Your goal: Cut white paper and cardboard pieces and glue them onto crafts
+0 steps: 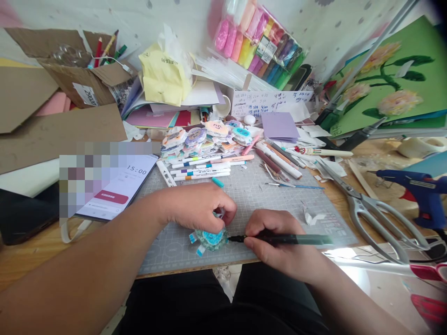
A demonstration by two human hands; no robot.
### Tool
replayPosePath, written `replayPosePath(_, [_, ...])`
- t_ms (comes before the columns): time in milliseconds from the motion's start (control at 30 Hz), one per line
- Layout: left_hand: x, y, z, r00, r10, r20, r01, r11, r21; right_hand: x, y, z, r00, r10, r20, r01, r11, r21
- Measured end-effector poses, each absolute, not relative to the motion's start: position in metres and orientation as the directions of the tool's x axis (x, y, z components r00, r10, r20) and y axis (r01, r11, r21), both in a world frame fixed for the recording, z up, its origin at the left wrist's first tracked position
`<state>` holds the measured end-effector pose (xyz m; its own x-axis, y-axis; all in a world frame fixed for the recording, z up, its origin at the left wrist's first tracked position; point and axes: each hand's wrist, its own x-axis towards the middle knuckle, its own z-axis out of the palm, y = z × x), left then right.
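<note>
On the grey cutting mat (286,214), my left hand (199,207) bends over a small round turquoise paper craft piece (210,238) with short blue and white tabs at its edge. The thumb and fingers pinch its upper side, and partly hide it. A slim pen (296,239) with a dark front and a see-through green barrel lies in my closed right hand (279,237). Its dark tip points left and is at the piece's right edge; whether they touch I cannot tell. Beyond my hands sits a pile of similar padded paper pieces (195,137) in several colours.
Several markers (202,173) lie behind my left hand. Large scissors (363,200) and a blue glue gun (422,186) are at the right. A phone (115,188) lies at the left, near a cardboard box (77,81). A bag of coloured clay (258,42) leans at the back.
</note>
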<state>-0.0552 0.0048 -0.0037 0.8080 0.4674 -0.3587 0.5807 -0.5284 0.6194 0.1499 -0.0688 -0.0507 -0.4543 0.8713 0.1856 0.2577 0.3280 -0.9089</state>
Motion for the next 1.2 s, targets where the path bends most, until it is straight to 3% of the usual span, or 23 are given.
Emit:
replayPosePath(1000, [-0.056, 0.005, -0.002, 0.814, 0.452, -0.364, 0.573, -0.522, 0.632, 0.151, -0.070, -0.053, -0.411, 0.895, 0.175, 0.235, 0.290, -0.928])
replayPosePath(1100, [-0.060, 0.008, -0.001, 0.827, 0.435, -0.356, 0.552, -0.509, 0.660, 0.154, -0.066, -0.063, -0.253, 0.954, 0.160, 0.018, 0.170, -0.985])
replayPosePath(1200, [-0.064, 0.011, 0.001, 0.834, 0.453, -0.316, 0.504, -0.391, 0.770, 0.154, -0.062, -0.073, -0.027, 0.992, 0.127, -0.262, 0.115, -0.958])
